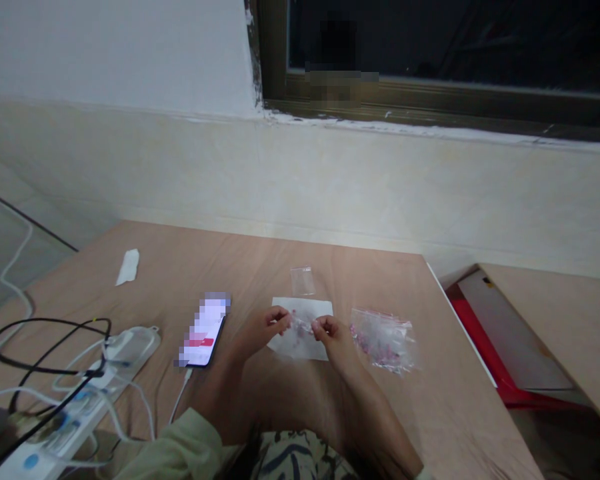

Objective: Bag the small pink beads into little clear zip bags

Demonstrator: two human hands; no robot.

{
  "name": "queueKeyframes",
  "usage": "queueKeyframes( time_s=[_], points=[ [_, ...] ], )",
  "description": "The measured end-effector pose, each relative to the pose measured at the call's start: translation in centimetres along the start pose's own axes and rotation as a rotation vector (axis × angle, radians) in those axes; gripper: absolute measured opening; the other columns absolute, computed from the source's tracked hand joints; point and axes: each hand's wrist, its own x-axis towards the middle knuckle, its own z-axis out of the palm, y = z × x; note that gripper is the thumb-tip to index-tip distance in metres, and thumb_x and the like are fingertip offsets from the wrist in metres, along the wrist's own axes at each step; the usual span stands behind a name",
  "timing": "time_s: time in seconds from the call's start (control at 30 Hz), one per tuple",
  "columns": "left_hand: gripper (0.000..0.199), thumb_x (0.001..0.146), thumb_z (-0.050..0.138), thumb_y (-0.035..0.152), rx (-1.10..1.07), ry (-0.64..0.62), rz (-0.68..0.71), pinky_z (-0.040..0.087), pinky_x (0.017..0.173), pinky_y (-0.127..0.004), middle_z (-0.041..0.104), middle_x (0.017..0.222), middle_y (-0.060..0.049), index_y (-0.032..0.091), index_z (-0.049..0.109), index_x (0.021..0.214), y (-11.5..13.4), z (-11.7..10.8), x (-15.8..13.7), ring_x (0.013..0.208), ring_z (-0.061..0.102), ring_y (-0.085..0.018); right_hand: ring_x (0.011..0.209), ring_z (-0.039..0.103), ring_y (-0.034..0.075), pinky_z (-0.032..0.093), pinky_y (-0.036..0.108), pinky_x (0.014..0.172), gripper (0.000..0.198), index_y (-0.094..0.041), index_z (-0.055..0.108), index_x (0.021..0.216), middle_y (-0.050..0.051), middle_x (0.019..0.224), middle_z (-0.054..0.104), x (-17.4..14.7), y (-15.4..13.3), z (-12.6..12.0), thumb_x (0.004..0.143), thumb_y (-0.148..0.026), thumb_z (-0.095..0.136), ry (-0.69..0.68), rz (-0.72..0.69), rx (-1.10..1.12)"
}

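Observation:
My left hand [277,323] and my right hand [329,328] are both closed, pinching opposite sides of a small clear plastic bag [303,323]. Tiny reddish bits show in or under the bag; I cannot tell which. Beneath it, a white sheet of paper [307,349] lies flat on the wooden table [260,267]. Just beyond the paper rests another small clear zip bag [303,281]. Right of my right hand is a larger clear zip bag [384,340] with many small pink and red pieces inside.
A lit phone [203,332] with a white charging cable [181,395] lies to the left. Farther left, a white power strip [125,353] sits among tangled black and white cords. A white paper scrap [128,267] is near the back. Something red [495,360] lies past the table's right edge.

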Motion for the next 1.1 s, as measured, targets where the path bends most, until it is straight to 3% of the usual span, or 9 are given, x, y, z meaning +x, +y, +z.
queueKeyframes(
  time_s=[0.2,0.4,0.53,0.67,0.87,1.1],
  points=[
    [0.018,0.070,0.053,0.031,-0.030,-0.034,-0.017,0.038,0.051,-0.019,0.054,0.061,0.001,0.015,0.059,0.065,-0.1,0.1,-0.7,0.058,0.050,-0.011,0.055,0.046,0.013,0.035,0.023,0.053,0.022,-0.017,0.050,0.057,0.000,0.055,0.051,-0.9,-1.1,0.0,0.068,-0.037,0.052,0.028,-0.010,-0.051],
    [0.018,0.070,0.053,0.031,-0.084,0.041,-0.032,0.039,0.053,-0.019,0.053,0.062,0.001,0.014,0.057,0.065,-0.8,1.0,-1.4,0.059,0.050,-0.011,0.060,0.050,0.014,0.037,0.025,0.058,0.024,-0.017,0.054,0.066,0.001,0.062,0.055,-1.6,-1.0,0.6,0.066,-0.040,0.054,-0.099,0.088,0.137],
    [0.019,0.071,0.052,0.032,-0.093,-0.030,-0.044,0.039,0.053,-0.019,0.052,0.061,0.002,0.014,0.056,0.067,-0.1,1.2,-1.4,0.057,0.049,-0.010,0.057,0.047,0.012,0.035,0.023,0.055,0.023,-0.017,0.051,0.060,-0.001,0.057,0.051,-1.3,-0.8,0.7,0.065,-0.038,0.056,-0.050,0.035,0.139],
    [0.018,0.071,0.052,0.032,-0.059,-0.085,-0.010,0.039,0.054,-0.019,0.052,0.062,0.002,0.015,0.056,0.066,0.7,1.2,-1.0,0.059,0.048,-0.010,0.058,0.046,0.012,0.035,0.023,0.055,0.021,-0.017,0.052,0.062,-0.001,0.059,0.051,-0.8,-1.0,0.8,0.067,-0.037,0.056,-0.055,-0.011,0.086],
    [0.019,0.074,0.049,0.030,-0.020,-0.082,0.080,0.040,0.059,-0.021,0.055,0.065,0.000,0.015,0.058,0.067,1.1,1.2,0.0,0.063,0.049,-0.012,0.059,0.048,0.013,0.037,0.024,0.057,0.021,-0.017,0.054,0.062,0.000,0.060,0.054,-0.1,-1.4,0.9,0.066,-0.038,0.056,-0.110,0.030,0.209],
    [0.021,0.070,0.053,0.034,-0.084,-0.008,-0.020,0.039,0.054,-0.020,0.053,0.061,0.001,0.014,0.057,0.064,0.2,1.1,-0.8,0.058,0.049,-0.011,0.049,0.043,0.010,0.032,0.022,0.049,0.023,-0.017,0.050,0.055,-0.003,0.051,0.049,-0.7,-1.1,0.9,0.060,-0.036,0.061,-0.049,0.137,0.250]
  ],
)
